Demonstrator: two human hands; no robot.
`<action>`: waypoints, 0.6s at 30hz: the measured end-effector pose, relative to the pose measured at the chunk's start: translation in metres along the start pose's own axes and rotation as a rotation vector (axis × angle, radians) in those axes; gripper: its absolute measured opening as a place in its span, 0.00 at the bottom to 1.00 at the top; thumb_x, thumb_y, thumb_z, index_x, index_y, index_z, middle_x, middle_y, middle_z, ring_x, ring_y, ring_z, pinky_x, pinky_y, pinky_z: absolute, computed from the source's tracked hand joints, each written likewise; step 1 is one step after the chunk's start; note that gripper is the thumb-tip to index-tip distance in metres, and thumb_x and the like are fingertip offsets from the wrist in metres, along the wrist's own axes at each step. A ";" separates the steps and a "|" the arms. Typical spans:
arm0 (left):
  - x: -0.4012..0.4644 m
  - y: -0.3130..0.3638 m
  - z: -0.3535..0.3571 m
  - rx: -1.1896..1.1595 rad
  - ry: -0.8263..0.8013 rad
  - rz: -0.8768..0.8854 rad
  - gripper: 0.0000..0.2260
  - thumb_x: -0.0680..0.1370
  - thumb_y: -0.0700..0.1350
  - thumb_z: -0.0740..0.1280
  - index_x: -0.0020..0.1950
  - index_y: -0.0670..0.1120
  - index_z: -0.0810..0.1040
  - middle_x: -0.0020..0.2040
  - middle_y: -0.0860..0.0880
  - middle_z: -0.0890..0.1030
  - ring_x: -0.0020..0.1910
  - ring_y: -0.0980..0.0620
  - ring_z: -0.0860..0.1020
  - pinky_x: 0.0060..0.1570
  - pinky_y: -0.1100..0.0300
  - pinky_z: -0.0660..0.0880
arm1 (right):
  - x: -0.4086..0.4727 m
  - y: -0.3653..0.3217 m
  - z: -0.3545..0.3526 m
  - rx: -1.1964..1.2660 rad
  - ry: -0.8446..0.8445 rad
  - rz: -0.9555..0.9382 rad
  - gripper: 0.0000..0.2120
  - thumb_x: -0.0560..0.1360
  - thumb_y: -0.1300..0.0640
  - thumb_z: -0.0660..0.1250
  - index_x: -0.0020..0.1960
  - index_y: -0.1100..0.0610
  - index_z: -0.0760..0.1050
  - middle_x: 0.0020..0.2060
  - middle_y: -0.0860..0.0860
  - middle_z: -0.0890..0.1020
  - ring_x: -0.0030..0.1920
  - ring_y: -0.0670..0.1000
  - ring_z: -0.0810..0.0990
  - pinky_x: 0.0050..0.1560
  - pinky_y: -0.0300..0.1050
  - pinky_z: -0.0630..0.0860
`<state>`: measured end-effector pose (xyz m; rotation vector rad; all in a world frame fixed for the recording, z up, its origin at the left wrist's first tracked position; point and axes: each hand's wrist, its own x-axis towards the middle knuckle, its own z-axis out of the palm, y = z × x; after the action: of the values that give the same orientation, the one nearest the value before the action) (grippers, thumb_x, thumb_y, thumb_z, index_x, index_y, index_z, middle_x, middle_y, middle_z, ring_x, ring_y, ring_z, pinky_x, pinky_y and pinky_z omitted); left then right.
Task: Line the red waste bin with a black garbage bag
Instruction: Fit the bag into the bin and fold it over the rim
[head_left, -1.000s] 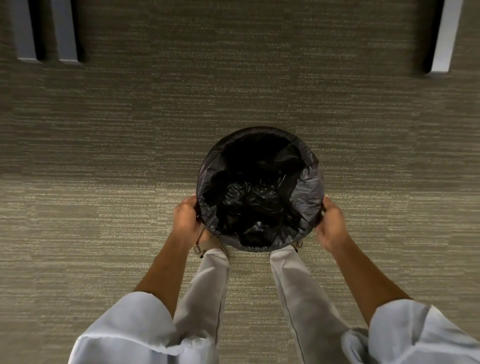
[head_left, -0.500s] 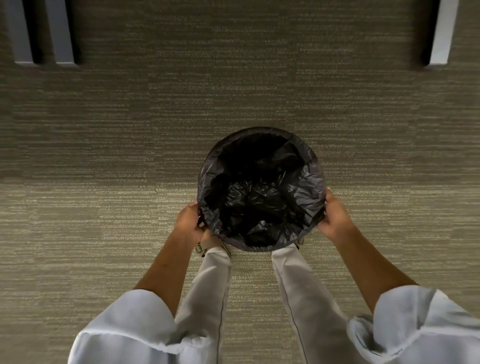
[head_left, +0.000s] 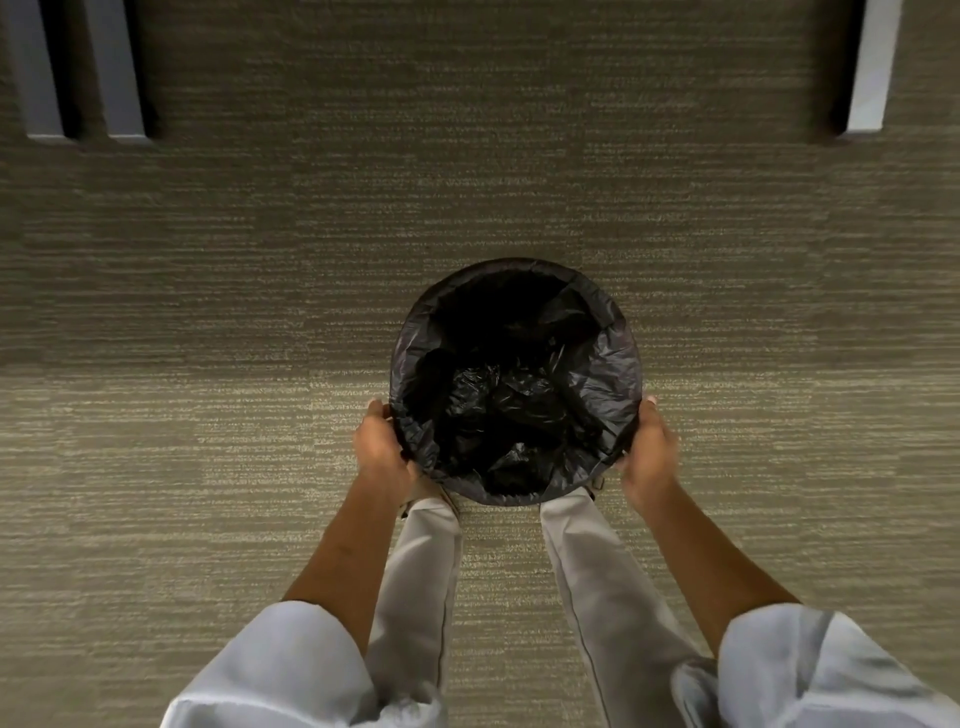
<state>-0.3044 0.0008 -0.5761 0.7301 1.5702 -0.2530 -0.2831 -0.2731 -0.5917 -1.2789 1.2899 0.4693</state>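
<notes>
A: Where is the bin (head_left: 632, 340)?
B: On the carpet (head_left: 208, 415), just ahead of the person's feet; the bag (head_left: 519, 405) lines it, folded over the rim.
A: And the hands?
B: Left hand (head_left: 379, 447) and right hand (head_left: 649, 447) grip the bagged rim at opposite sides.

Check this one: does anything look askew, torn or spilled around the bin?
Nothing stands out. The black garbage bag is folded over the rim all round, both hands at its sides; the carpet is clean.
</notes>
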 end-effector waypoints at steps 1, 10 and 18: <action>0.000 0.001 0.000 -0.003 -0.010 -0.005 0.19 0.84 0.51 0.54 0.47 0.41 0.78 0.31 0.46 0.86 0.28 0.51 0.85 0.22 0.60 0.78 | 0.001 -0.003 0.000 0.037 -0.046 0.055 0.24 0.83 0.45 0.54 0.67 0.61 0.75 0.61 0.59 0.82 0.57 0.56 0.83 0.57 0.52 0.80; 0.008 0.003 -0.005 0.194 -0.008 0.020 0.20 0.83 0.55 0.55 0.44 0.44 0.78 0.35 0.48 0.86 0.37 0.49 0.85 0.25 0.62 0.78 | 0.003 -0.019 0.004 0.064 -0.187 0.179 0.31 0.83 0.39 0.46 0.69 0.59 0.74 0.64 0.59 0.80 0.63 0.58 0.79 0.65 0.58 0.75; 0.018 0.012 -0.011 0.480 -0.008 0.089 0.17 0.83 0.51 0.54 0.52 0.41 0.77 0.46 0.42 0.80 0.38 0.48 0.76 0.35 0.55 0.71 | 0.000 -0.020 -0.006 0.008 -0.292 0.103 0.26 0.83 0.42 0.51 0.65 0.58 0.77 0.56 0.55 0.86 0.56 0.54 0.85 0.56 0.52 0.81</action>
<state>-0.3063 0.0220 -0.5888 1.1646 1.4775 -0.5775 -0.2683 -0.2849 -0.5821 -1.0944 1.1119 0.6968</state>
